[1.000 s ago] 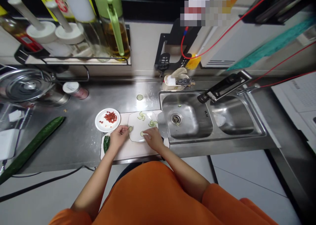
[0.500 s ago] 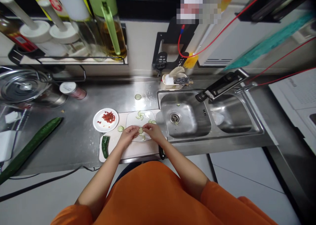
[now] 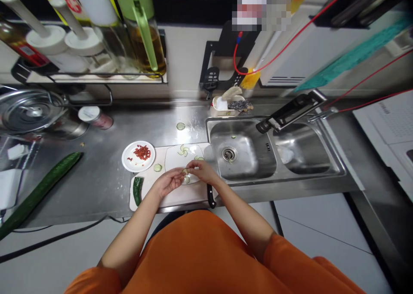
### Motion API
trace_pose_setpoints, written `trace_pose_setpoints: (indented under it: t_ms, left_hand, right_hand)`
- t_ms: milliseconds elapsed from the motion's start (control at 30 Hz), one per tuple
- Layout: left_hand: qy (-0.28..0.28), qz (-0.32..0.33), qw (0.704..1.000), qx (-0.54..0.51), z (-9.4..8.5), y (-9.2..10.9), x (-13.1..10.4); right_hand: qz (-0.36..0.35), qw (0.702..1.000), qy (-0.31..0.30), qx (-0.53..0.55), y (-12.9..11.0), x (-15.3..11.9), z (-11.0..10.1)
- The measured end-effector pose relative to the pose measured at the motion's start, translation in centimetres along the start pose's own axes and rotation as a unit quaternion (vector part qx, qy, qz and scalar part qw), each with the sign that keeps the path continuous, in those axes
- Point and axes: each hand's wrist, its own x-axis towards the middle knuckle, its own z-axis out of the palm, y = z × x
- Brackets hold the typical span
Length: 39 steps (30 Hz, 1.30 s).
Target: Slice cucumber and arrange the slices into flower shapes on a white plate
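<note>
Between the fingertips of my left hand (image 3: 169,181) and my right hand (image 3: 202,171) is a thin cucumber slice (image 3: 185,171), pinched from both sides. My left palm has turned partly upward. Below the hands, a white plate (image 3: 172,154) carries curved cucumber pieces (image 3: 183,150) in a pinwheel, with more pieces at its right and lower edges. The plate rests on a pale cutting board (image 3: 171,199). To the left on the board lie a round cucumber slice (image 3: 158,168) and a cucumber chunk (image 3: 137,190). A knife with a black handle (image 3: 211,197) lies at the board's right.
A white plate of red bits (image 3: 142,153) sits at the board's upper left. Farther left lies a whole cucumber (image 3: 45,190), below a lidded steel pot (image 3: 64,122). On the right is a double sink (image 3: 241,156). Another slice (image 3: 180,126) lies on the counter behind.
My left hand has rolled, showing more palm, and the slice between the hands has tilted to nearly edge-on. More of the knife handle shows beside my right wrist.
</note>
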Motion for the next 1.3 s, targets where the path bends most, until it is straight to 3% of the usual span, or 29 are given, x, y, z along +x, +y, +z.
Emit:
trace_pose_setpoints:
  t_ms: [133,267,467,667,900,1300]
  left_hand:
    - [0.045,0.059,0.996,0.053,-0.4,-0.1,-0.1]
    - [0.108,0.123,0.97,0.178,-0.9,-0.8,0.3]
    - [0.183,0.187,0.875,0.408,-1.2,-2.0,0.4]
    - [0.214,0.194,0.81,0.51,-1.2,-2.4,0.2]
    - [0.218,0.192,0.788,0.543,-1.5,-2.7,0.6]
    - [0.218,0.185,0.767,0.574,-1.0,-2.4,0.4]
  right_hand:
    - [0.007,0.999,-0.005,-0.033,0.5,0.3,-0.1]
    - [0.015,0.989,-0.001,-0.15,1.1,0.8,-0.1]
    - [0.019,0.934,-0.024,-0.357,0.9,1.1,0.2]
    - [0.022,0.897,-0.063,-0.438,0.5,1.3,0.8]
    - [-0.003,0.875,-0.066,-0.48,0.9,1.5,1.1]
    - [-0.031,0.866,-0.067,-0.495,1.5,1.5,1.4]
